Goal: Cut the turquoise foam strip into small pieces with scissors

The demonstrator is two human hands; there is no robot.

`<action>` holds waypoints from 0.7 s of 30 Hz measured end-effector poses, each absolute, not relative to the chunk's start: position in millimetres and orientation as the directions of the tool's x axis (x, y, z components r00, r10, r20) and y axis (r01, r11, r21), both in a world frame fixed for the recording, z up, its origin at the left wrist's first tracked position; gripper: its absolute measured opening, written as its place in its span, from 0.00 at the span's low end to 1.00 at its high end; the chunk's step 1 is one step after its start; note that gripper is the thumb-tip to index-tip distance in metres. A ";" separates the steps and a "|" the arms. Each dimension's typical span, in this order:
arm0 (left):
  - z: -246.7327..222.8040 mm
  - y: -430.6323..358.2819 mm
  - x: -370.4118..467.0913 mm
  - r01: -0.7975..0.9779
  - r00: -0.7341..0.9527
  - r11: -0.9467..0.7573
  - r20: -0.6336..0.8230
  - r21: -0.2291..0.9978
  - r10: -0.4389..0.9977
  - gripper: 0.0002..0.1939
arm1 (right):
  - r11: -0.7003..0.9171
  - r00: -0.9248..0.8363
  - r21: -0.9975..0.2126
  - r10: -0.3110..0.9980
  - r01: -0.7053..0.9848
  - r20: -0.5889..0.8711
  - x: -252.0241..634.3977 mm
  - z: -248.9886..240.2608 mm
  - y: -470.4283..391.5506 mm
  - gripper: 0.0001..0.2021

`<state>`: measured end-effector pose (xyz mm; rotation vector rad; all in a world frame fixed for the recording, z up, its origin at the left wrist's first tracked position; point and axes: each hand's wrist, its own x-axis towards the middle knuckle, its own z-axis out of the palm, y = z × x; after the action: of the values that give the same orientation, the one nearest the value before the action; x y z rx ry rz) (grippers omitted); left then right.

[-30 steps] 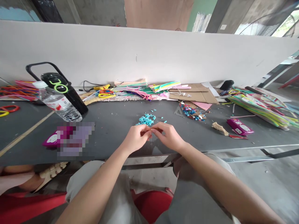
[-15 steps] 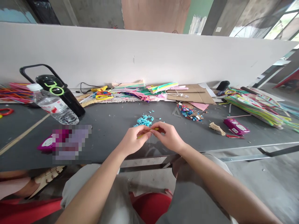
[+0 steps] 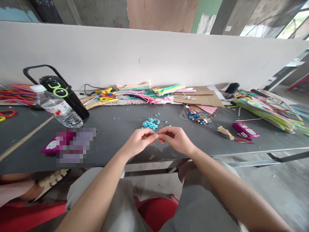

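Observation:
Close together over the table's near edge, my two hands meet fingertip to fingertip. My left hand [image 3: 138,142] pinches a small thin yellow strip [image 3: 164,132] that is mostly hidden by the fingers. The thumb and forefinger of my right hand [image 3: 178,140] are closed on the same strip; its exact kind is too small to make out. Just beyond the fingers lies a loose pile of small light-blue pieces [image 3: 150,123], with a few stray ones around it.
A water bottle [image 3: 60,108] and a black flask [image 3: 72,100] stand at left. Purple packs lie on both sides, the right pack [image 3: 245,130] beside a crumpled tan piece [image 3: 225,132]. Colourful stem bundles [image 3: 267,112], cardboard [image 3: 200,96] and a set square [image 3: 183,116] lie further back.
My fingers have shifted on the yellow strip, and less of it shows by the left hand. The whole view has moved slightly; the blue pieces lie as before.

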<state>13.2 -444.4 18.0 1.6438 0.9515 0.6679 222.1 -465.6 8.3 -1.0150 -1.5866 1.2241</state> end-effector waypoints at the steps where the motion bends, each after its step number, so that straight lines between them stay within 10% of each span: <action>1: 17.3 -444.4 13.2 0.257 0.529 -0.106 -0.048 0.961 0.847 0.19 | 0.179 -0.298 -0.979 0.944 0.097 0.143 222.8 8.6 -465.4 0.12; 21: 17.2 -448.3 18.6 0.367 0.480 -0.336 0.133 0.868 0.867 0.17 | -0.062 -0.300 -0.995 0.950 0.080 -0.083 216.5 8.9 -466.3 0.16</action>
<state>18.6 -448.3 17.2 1.9095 1.0262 0.7734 216.5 -466.3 8.9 -1.1554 -1.4526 1.4571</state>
